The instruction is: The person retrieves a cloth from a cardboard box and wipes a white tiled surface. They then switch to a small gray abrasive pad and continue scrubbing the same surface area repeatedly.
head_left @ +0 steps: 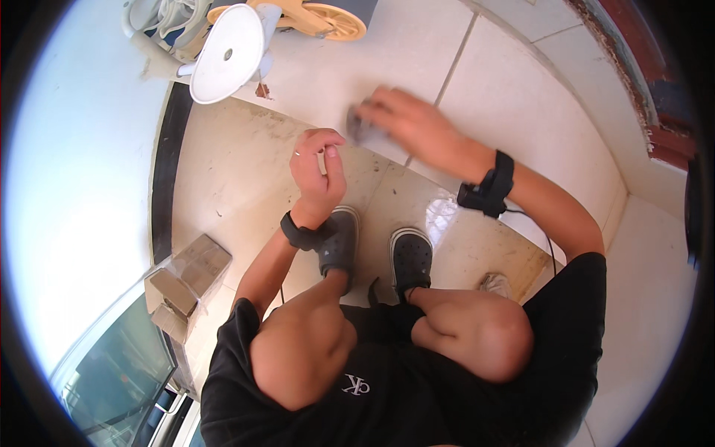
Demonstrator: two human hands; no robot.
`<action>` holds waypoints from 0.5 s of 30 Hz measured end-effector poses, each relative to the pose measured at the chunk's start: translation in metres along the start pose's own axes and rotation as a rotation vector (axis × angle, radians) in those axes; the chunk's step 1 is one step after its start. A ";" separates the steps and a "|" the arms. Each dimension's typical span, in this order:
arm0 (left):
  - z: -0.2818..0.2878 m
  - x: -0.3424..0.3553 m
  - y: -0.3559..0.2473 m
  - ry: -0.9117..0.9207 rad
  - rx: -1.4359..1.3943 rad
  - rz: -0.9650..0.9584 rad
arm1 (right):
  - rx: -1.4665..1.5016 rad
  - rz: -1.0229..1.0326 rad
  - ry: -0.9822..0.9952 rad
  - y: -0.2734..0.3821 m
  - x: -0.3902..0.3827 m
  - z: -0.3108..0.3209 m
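My right hand [406, 123] reaches over the raised pale tiled ledge [439, 45], its fingers closed on a small dark grey, rounded object [356, 124]. Motion blurs both the fingertips and the object, so its kind cannot be made out. Just left of it, my left hand [319, 167] hangs above the lower floor near the ledge's edge. Its fingers curl toward the thumb, with a gap between, and nothing shows in them. Each wrist wears a black strap; the right one carries a small black box [480, 200] with a cable.
A white round disc [227, 54] on a stand and a yellow-orange wheeled thing [335, 21] stand at the far left of the ledge. An open cardboard box [186, 279] is at left. My feet, in dark clogs [411, 257], rest on the stained lower floor. Crumpled white plastic [441, 214] lies by the ledge.
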State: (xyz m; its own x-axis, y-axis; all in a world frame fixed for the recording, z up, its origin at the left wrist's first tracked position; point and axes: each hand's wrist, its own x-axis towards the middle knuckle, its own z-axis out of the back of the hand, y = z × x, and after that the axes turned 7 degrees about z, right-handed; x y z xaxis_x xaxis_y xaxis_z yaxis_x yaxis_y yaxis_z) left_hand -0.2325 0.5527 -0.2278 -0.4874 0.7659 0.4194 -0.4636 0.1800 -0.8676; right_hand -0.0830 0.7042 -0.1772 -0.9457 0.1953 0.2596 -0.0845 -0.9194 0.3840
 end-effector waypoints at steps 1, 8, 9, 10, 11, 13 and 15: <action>0.007 -0.003 -0.002 -0.028 0.005 0.024 | 0.009 -0.100 0.018 -0.001 0.000 0.002; 0.056 0.023 0.003 0.019 0.442 0.105 | -0.029 0.069 0.010 0.031 0.004 -0.026; 0.060 0.031 0.008 0.069 0.522 0.128 | -0.039 -0.007 0.005 0.041 0.005 -0.032; 0.062 0.040 0.015 0.126 0.615 0.085 | -0.026 -0.022 0.012 0.049 0.006 -0.037; 0.061 0.049 0.023 0.098 0.713 -0.009 | -0.023 -0.002 -0.061 0.056 0.006 -0.040; 0.055 0.067 0.042 0.041 0.908 -0.205 | -0.048 -0.044 0.007 0.065 0.007 -0.042; 0.048 0.091 0.060 -0.041 0.924 -0.357 | -0.069 -0.059 0.006 0.065 0.009 -0.039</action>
State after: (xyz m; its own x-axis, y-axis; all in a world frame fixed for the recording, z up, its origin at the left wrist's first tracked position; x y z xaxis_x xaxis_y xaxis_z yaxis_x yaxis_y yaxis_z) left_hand -0.3402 0.6034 -0.2288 -0.2234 0.7354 0.6397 -0.9747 -0.1688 -0.1463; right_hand -0.1091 0.6325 -0.1849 -0.9404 0.2483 0.2325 -0.1617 -0.9277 0.3364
